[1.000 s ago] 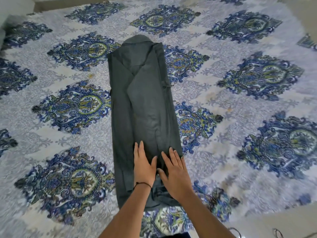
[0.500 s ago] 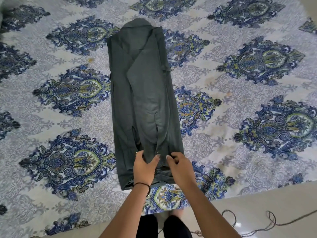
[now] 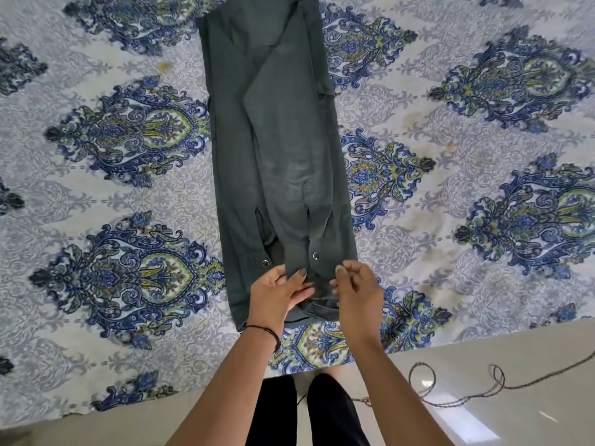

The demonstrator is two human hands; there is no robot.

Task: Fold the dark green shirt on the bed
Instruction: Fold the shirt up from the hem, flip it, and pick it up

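Beyond your black trousers (image 3: 280,410) and the pale floor (image 3: 531,413), where a thin cord (image 3: 366,401) loops, the dark green shirt (image 3: 273,140) lies flat on the bed (image 3: 96,317), whose cover is patterned with blue and green medallions. It is one long narrow strip, both sides turned in over the middle, with creases and a small bunch of cloth at the near hem. Two metal snaps (image 3: 265,262) show just above that hem. Your left hand (image 3: 277,296), a dark bracelet (image 3: 267,331) at its wrist, grips the near end: the thumb lies on top of the cloth and the fingers curl against it. Your right hand (image 3: 357,292) sits just beside it, fingers curled at the shirt's right edge and touching it; whether any cloth is pinched between them cannot be told. Both hands are at the hem, with a narrow band of fabric between them. From them the shirt runs straight away from you, and its far end passes out of the top of the view.
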